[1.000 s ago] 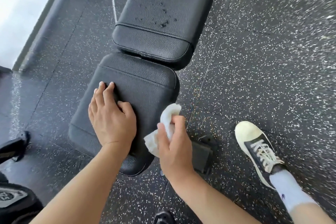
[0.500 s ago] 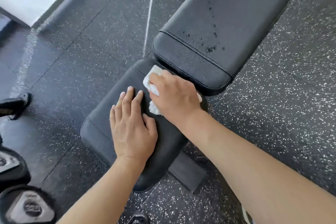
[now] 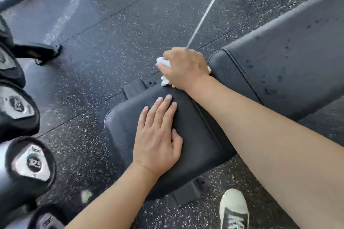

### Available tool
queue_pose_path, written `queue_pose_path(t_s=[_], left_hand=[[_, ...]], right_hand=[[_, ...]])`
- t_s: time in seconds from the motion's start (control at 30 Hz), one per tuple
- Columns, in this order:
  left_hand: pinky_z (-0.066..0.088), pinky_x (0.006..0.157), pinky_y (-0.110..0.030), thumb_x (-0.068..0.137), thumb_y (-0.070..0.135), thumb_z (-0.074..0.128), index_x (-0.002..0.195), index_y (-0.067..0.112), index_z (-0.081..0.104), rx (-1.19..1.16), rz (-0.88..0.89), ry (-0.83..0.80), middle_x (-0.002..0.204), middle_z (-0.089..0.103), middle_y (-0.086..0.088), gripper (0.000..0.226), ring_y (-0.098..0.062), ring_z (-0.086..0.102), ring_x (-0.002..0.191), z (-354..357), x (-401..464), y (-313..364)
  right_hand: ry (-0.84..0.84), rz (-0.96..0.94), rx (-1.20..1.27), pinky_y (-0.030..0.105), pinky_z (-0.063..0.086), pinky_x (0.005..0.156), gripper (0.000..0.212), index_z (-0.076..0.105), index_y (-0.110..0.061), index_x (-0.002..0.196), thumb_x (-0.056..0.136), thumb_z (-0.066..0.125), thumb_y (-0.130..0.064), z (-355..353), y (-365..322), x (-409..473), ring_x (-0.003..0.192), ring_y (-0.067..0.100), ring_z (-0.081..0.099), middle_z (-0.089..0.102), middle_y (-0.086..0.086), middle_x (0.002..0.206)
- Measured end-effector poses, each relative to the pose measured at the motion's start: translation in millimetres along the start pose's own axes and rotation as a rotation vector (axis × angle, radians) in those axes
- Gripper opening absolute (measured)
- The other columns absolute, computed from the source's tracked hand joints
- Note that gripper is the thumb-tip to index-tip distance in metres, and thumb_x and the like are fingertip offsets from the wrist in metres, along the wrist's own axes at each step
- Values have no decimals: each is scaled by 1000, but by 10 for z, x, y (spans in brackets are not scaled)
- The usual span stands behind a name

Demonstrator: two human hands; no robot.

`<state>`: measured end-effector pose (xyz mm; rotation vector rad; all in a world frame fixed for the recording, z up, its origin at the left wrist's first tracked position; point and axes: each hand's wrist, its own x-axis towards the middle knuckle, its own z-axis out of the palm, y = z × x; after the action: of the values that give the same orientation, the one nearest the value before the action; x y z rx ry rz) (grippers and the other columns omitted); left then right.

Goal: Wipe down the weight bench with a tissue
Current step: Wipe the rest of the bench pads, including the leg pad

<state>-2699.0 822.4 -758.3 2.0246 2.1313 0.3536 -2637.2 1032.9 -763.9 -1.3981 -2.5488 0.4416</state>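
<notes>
The left hand (image 3: pixel 158 135) lies flat with straight fingers on the black seat pad (image 3: pixel 197 135) of the weight bench, while the right hand (image 3: pixel 184 68) grips the crumpled white tissue (image 3: pixel 163 62) at that pad's far edge, beside the droplet-speckled back pad (image 3: pixel 279 61).

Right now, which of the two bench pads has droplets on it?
The long back pad on the right carries dark droplets. The smaller seat pad, where the left hand rests flat, shows none.
</notes>
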Motion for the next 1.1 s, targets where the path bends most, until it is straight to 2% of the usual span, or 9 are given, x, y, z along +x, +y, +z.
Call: queue_pose_path(t_s=[0.1,0.37,0.6,0.7,0.77,0.87,0.93,1.0,1.1], left_hand=[[25,123,-54,85,25,53,145,11,51,-39,-2,27,159,41,-7,61,-28,33,153,1,-16,-16],[41,107,-52,82,14,59,103,8,66,-154,-112,154,121,63,-10,23,-37,56,117,-130,-159,-12],[33,118,-53,89,19,54,128,19,63,-221,-68,75,155,49,-5,40,-28,38,149,-114,-1421,-449],[39,113,-45,93,21,52,126,24,59,-318,-120,54,160,42,-1,33,-25,40,146,-76,-1920,-568],[44,111,-44,94,25,52,131,24,57,-349,-179,20,157,43,0,37,-23,47,137,-48,-2177,-624],[49,108,-46,95,29,48,140,22,56,-348,-267,-39,153,50,2,46,-22,52,134,-49,-2464,-726],[49,107,-45,96,30,45,141,21,58,-363,-329,-55,151,51,3,47,-21,53,134,-62,-2600,-775],[49,108,-44,97,28,49,141,21,58,-383,-389,-59,150,52,5,46,-19,53,133,-86,-2675,-789],[47,110,-44,97,25,57,142,23,56,-422,-465,-49,150,51,7,44,-18,51,134,-139,-2740,-795]], right_hand=[[-2,14,1,33,30,70,33,60,-25,81,96,49,-53,-5,-32,-10,92,30,64,67,1,97],[150,-47,-63,34,36,61,26,62,-23,96,99,53,-47,-27,-252,-663,82,29,62,59,1,89],[94,-180,36,35,53,61,14,56,-28,102,95,59,-40,128,-906,-1898,75,18,60,61,-5,86],[-44,-264,28,31,51,66,15,61,-28,106,100,52,-37,218,-1140,-2251,78,15,54,61,-5,92],[7,-457,-51,32,43,58,21,64,-19,89,101,49,-25,271,-1261,-2352,67,18,44,51,-2,78],[15,-761,-201,40,38,50,33,54,-19,71,101,41,-16,297,-1466,-2260,60,23,39,44,2,68],[-46,-859,-254,36,33,47,25,53,-18,69,94,56,-19,308,-1597,-2039,57,24,42,44,3,67],[-140,-902,-308,32,30,49,26,56,-15,68,84,72,-27,296,-1753,-1733,56,26,49,47,4,68],[-257,-818,-479,32,34,52,27,62,-14,74,86,74,-35,362,-2068,-1178,64,30,59,52,5,74]])
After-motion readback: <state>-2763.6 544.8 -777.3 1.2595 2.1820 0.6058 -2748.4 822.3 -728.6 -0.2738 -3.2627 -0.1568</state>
